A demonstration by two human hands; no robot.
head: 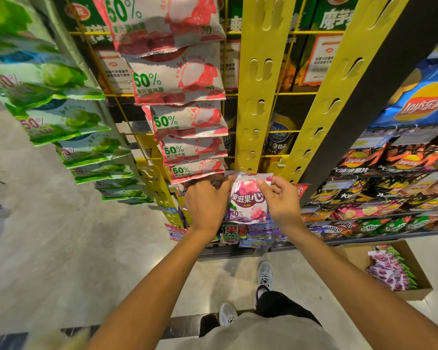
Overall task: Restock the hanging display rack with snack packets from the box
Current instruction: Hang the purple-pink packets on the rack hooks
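Observation:
A purple and pink snack packet [248,202] is held up against the lower end of the middle yellow hanging strip [259,84]. My left hand [206,204] pinches its upper left corner, and my right hand [281,200] pinches its upper right edge with thumb on the front. A cardboard box [412,271] on the floor at the right holds several more purple packets [387,270]. The strip left of the middle one carries a column of red lychee packets [187,117].
Green packets [68,117] hang in a column on the far left. Another yellow strip [339,92] stands bare to the right. Shelves of chip bags [400,162] fill the right side. Mixed packets [240,234] sit low under my hands. My shoes [263,274] stand on the concrete floor.

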